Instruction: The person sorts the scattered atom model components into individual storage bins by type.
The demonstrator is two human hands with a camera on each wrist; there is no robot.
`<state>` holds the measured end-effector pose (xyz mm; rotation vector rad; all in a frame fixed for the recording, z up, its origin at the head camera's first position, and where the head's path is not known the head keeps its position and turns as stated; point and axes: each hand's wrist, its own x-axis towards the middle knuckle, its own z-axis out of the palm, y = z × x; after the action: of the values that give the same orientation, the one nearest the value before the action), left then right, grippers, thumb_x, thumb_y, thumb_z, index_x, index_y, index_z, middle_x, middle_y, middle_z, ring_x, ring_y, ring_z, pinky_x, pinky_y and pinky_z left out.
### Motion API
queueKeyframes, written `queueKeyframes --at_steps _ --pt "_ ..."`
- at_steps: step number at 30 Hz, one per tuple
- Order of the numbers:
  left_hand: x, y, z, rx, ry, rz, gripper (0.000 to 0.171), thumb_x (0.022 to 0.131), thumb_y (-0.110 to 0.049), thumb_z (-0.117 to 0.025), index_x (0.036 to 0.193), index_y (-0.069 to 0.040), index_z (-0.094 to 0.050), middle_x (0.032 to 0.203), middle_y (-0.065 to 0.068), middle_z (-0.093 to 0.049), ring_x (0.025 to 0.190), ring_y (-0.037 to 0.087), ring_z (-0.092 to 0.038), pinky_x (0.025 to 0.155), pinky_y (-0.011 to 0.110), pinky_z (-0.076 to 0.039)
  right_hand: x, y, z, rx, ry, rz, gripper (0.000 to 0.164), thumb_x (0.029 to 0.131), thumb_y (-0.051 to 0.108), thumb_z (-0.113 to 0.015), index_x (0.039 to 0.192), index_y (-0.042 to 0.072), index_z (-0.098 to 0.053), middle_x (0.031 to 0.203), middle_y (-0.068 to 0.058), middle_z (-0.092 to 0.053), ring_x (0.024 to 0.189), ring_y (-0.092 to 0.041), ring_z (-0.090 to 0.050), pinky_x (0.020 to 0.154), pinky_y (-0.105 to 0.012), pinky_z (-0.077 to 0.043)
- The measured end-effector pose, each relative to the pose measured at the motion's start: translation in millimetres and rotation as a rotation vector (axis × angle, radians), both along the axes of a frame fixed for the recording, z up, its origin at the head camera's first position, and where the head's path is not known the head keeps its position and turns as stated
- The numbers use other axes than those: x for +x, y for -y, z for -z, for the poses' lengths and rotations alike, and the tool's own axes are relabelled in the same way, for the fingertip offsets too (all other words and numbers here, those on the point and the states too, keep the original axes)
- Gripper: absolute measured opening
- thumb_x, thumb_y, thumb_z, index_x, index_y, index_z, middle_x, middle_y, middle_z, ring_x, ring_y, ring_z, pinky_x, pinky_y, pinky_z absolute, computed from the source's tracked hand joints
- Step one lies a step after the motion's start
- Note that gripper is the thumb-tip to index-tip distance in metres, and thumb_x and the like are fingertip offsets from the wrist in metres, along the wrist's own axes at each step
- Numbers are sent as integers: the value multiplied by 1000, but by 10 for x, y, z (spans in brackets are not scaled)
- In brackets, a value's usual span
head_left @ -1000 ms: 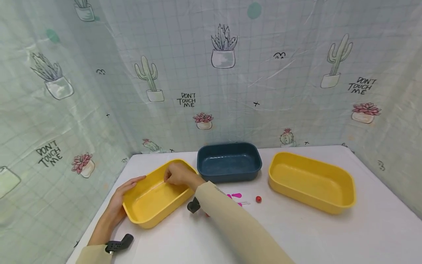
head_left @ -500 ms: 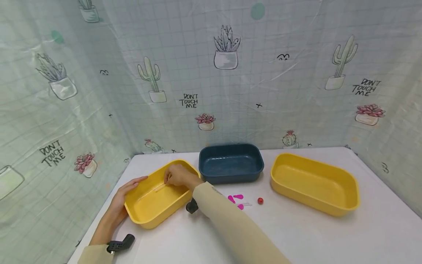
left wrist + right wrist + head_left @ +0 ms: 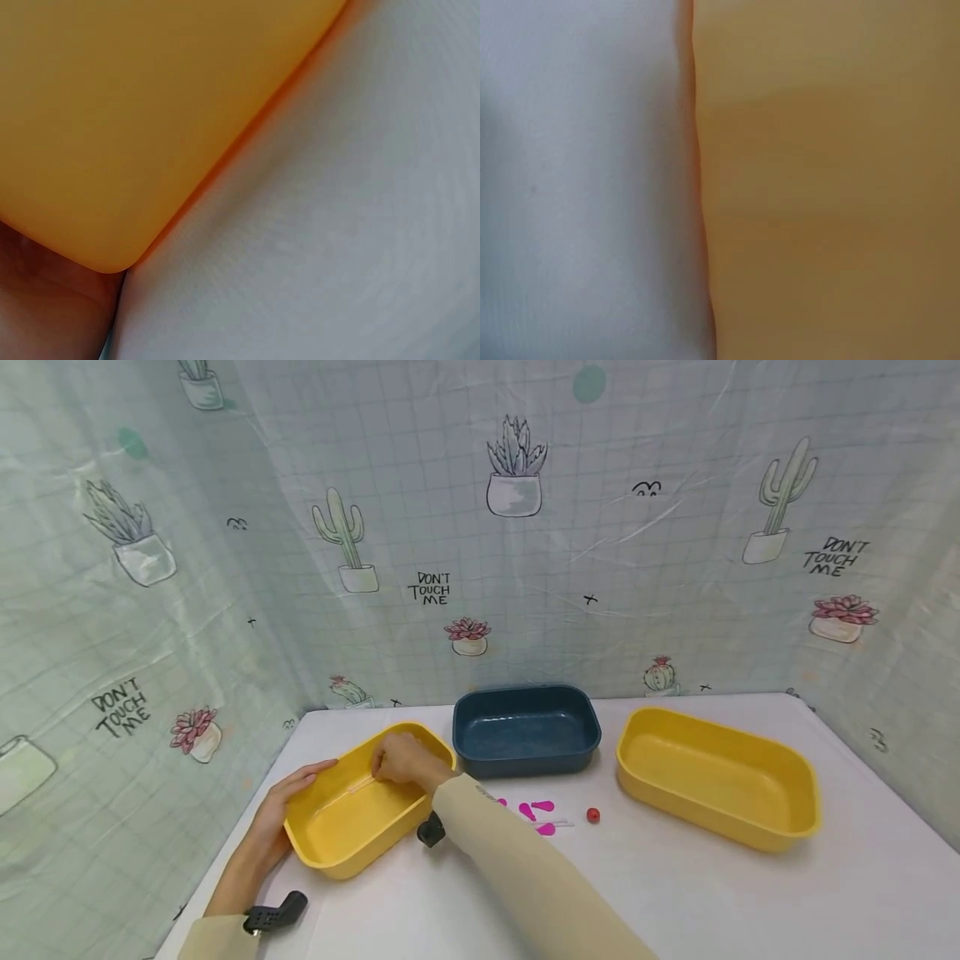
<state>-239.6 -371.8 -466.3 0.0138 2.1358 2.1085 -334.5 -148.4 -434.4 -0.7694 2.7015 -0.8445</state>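
Note:
My left hand (image 3: pixel 272 814) lies along the outer left side of a yellow bin (image 3: pixel 352 853), fingers extended against its wall; the thumb is hidden. My right hand (image 3: pixel 405 758) reaches inside this bin, fingers curled down near its floor. A thin pale stick (image 3: pixel 362 787) shows just left of the right fingertips and seems pinched by them; its other end is hidden. Close up, the left wrist view has the bin's wall (image 3: pixel 150 135) with part of the left hand (image 3: pixel 49 300) below it. Only bin wall (image 3: pixel 825 180) and white cloth fill the right wrist view.
A dark blue bin (image 3: pixel 525 768) stands at the back middle, and another yellow bin (image 3: pixel 697 806) to the right. Between them and my right sleeve lie small magenta teardrop-shaped pieces (image 3: pixel 543 807), thin white sticks (image 3: pixel 561 823) and a red ball (image 3: pixel 593 816).
The head view has shifted slightly. My right hand stays low in the left yellow bin with its forearm slightly further left, and the pale stick shows more clearly. My left hand keeps its place.

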Motion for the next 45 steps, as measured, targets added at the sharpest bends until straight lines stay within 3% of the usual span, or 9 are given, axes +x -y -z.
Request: queueKeyframes --at_steps 14,26,34,40,45 --pt "17 3 -15 -31 2 -14 50 111 -37 -38 156 -16 -46 144 -19 -53 127 -3 -56 102 15 -50 9 -21 -26 -24 14 23 10 91 10 -76 89 19 -80 102 7 -73 87 -12 -56 70 -18 -44" --pt "20 -6 -26 -31 15 -21 51 111 -38 -40 156 -16 -46 143 -19 -54 126 -3 -56 101 14 -50 58 -122 -100 22 -57 3 7 94 17 -73 92 21 -79 96 8 -70 81 -10 -54 65 -18 -41" --pt "29 9 -36 -28 11 -13 51 111 -37 -40 156 -16 -46 141 -20 -55 125 -3 -57 101 15 -50 151 -269 -248 -108 3 -89 3 96 17 -73 96 17 -76 99 4 -70 82 -8 -57 69 -14 -48" --pt "37 14 -33 -21 14 -15 51 111 -38 -39 156 -17 -46 142 -20 -55 126 -2 -57 101 17 -51 228 -466 -454 -187 -19 -179 4 96 16 -73 98 14 -75 102 0 -74 86 -9 -62 71 -15 -52" --pt "35 22 -34 -1 6 2 50 111 -36 -40 156 -15 -46 142 -20 -56 127 -1 -58 102 18 -51 287 -663 -495 -233 -37 -200 6 97 16 -71 100 13 -75 97 2 -75 83 -7 -61 72 -15 -52"
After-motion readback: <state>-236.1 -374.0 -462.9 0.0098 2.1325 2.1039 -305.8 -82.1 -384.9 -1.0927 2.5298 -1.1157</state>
